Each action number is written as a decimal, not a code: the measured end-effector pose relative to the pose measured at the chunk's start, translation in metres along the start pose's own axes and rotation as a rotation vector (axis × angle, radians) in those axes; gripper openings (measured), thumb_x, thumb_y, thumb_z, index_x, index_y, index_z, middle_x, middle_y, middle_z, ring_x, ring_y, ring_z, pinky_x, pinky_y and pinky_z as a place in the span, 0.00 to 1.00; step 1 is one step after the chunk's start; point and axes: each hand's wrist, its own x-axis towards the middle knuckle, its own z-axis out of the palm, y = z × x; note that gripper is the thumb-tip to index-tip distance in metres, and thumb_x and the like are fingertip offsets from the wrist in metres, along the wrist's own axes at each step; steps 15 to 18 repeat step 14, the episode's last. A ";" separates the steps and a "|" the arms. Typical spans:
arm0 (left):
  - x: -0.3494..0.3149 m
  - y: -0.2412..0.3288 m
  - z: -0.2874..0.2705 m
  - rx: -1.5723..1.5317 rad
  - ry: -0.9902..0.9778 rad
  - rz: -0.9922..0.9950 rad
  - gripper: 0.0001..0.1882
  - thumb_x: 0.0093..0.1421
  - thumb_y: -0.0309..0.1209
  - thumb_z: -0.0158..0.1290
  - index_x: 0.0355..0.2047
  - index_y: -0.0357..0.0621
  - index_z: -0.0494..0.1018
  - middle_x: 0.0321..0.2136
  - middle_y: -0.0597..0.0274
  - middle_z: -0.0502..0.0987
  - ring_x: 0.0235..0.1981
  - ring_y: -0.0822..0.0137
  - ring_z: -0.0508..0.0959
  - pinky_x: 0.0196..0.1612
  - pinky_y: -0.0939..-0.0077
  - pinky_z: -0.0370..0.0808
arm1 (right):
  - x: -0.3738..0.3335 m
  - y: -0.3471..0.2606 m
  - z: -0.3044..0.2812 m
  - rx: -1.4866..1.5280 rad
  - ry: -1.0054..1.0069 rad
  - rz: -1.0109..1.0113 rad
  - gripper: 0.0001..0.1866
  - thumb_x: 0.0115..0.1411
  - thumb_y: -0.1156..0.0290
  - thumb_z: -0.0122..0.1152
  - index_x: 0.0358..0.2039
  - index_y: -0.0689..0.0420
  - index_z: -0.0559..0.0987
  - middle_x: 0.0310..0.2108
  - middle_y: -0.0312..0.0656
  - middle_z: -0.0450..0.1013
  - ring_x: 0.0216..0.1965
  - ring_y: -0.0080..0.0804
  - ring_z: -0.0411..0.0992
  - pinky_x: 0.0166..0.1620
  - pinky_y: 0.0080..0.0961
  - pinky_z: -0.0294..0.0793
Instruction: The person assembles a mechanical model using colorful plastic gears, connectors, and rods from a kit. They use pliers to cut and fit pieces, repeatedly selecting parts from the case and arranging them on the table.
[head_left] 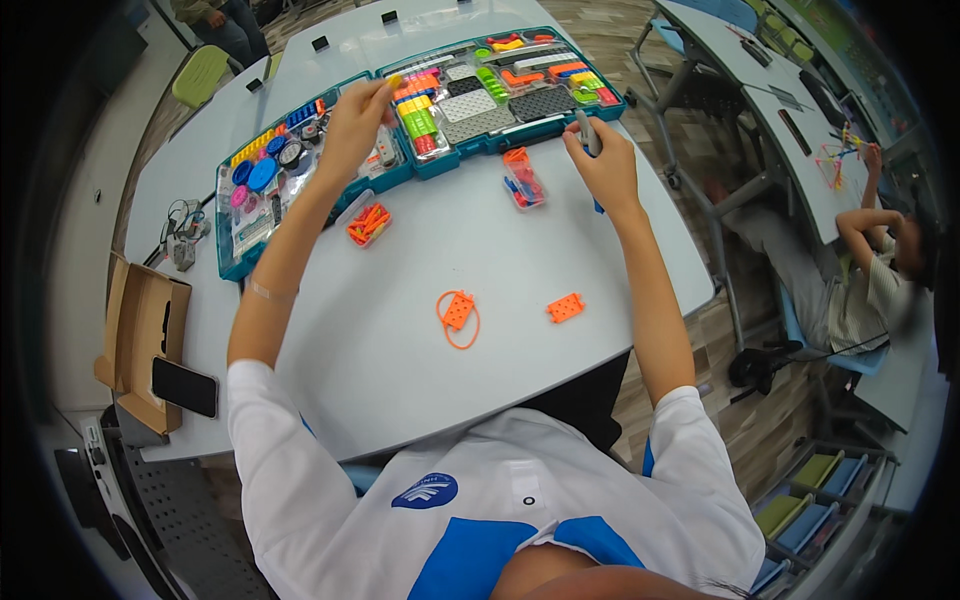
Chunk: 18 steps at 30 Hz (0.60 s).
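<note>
My left hand (pixel 355 130) is raised over the open teal kit case (pixel 447 166), its fingertips pinched on a small yellow piece (pixel 394 81). At the case's right front corner, my right hand (pixel 606 165) is closed around a grey tool-like piece (pixel 584 128) with some blue showing; its exact kind is mostly hidden by the fingers. Between my forearms, an orange perforated block with a thin orange loop (pixel 459 312) lies on the table. To its right lies a second orange perforated block (pixel 565 308).
A clear box of orange pegs (pixel 369 224) and another of red and blue pieces (pixel 524 182) stand before the case. At left are a cardboard box (pixel 150 330), a dark phone (pixel 185 387) and a grey wired module (pixel 183 240). Another person (pixel 860 290) sits at right.
</note>
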 end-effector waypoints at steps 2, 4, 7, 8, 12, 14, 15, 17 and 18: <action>0.064 -0.018 0.028 0.159 -0.063 0.081 0.16 0.67 0.37 0.54 0.47 0.38 0.80 0.32 0.61 0.81 0.33 0.73 0.79 0.40 0.78 0.75 | -0.001 0.003 0.000 0.008 0.013 -0.009 0.12 0.58 0.63 0.65 0.35 0.58 0.82 0.25 0.48 0.79 0.26 0.43 0.77 0.31 0.34 0.72; 0.117 -0.017 0.058 0.375 -0.069 0.162 0.14 0.63 0.36 0.58 0.42 0.40 0.83 0.35 0.56 0.85 0.35 0.69 0.83 0.42 0.75 0.77 | 0.000 0.011 0.003 0.051 0.039 -0.054 0.11 0.58 0.63 0.65 0.33 0.58 0.81 0.24 0.48 0.78 0.25 0.45 0.76 0.30 0.35 0.72; 0.172 -0.027 0.101 0.452 0.038 0.158 0.12 0.59 0.36 0.62 0.38 0.44 0.85 0.34 0.55 0.85 0.36 0.63 0.84 0.41 0.72 0.78 | 0.001 0.023 0.005 -0.006 0.050 -0.128 0.10 0.57 0.64 0.64 0.31 0.57 0.79 0.21 0.47 0.75 0.24 0.48 0.74 0.28 0.39 0.70; 0.185 -0.029 0.118 0.433 0.081 0.164 0.11 0.57 0.37 0.63 0.38 0.45 0.85 0.34 0.55 0.85 0.36 0.61 0.85 0.41 0.71 0.78 | 0.002 0.025 0.005 -0.018 0.066 -0.151 0.09 0.57 0.64 0.64 0.31 0.57 0.78 0.21 0.47 0.74 0.24 0.48 0.74 0.28 0.39 0.70; 0.212 -0.052 0.164 0.561 0.107 0.170 0.10 0.55 0.37 0.64 0.36 0.50 0.86 0.34 0.55 0.85 0.35 0.57 0.84 0.42 0.65 0.79 | 0.004 0.028 0.007 -0.040 0.092 -0.187 0.08 0.56 0.65 0.64 0.32 0.56 0.78 0.23 0.46 0.76 0.26 0.48 0.75 0.30 0.41 0.72; 0.222 -0.050 0.188 0.670 0.064 0.208 0.09 0.56 0.35 0.63 0.37 0.50 0.86 0.35 0.55 0.85 0.36 0.57 0.84 0.44 0.64 0.78 | 0.005 0.034 0.003 -0.069 0.130 -0.214 0.10 0.55 0.65 0.65 0.34 0.56 0.78 0.24 0.45 0.77 0.27 0.47 0.77 0.32 0.41 0.74; 0.222 -0.050 0.188 0.670 0.064 0.208 0.09 0.56 0.35 0.63 0.37 0.50 0.86 0.35 0.55 0.85 0.36 0.57 0.84 0.44 0.64 0.78 | 0.005 0.034 0.003 -0.069 0.130 -0.214 0.10 0.55 0.65 0.65 0.34 0.56 0.78 0.24 0.45 0.77 0.27 0.47 0.77 0.32 0.41 0.74; 0.222 -0.050 0.188 0.670 0.064 0.208 0.09 0.56 0.35 0.63 0.37 0.50 0.86 0.35 0.55 0.85 0.36 0.57 0.84 0.44 0.64 0.78 | 0.005 0.034 0.003 -0.069 0.130 -0.214 0.10 0.55 0.65 0.65 0.34 0.56 0.78 0.24 0.45 0.77 0.27 0.47 0.77 0.32 0.41 0.74; 0.222 -0.050 0.188 0.670 0.064 0.208 0.09 0.56 0.35 0.63 0.37 0.50 0.86 0.35 0.55 0.85 0.36 0.57 0.84 0.44 0.64 0.78 | 0.005 0.034 0.003 -0.069 0.130 -0.214 0.10 0.55 0.65 0.65 0.34 0.56 0.78 0.24 0.45 0.77 0.27 0.47 0.77 0.32 0.41 0.74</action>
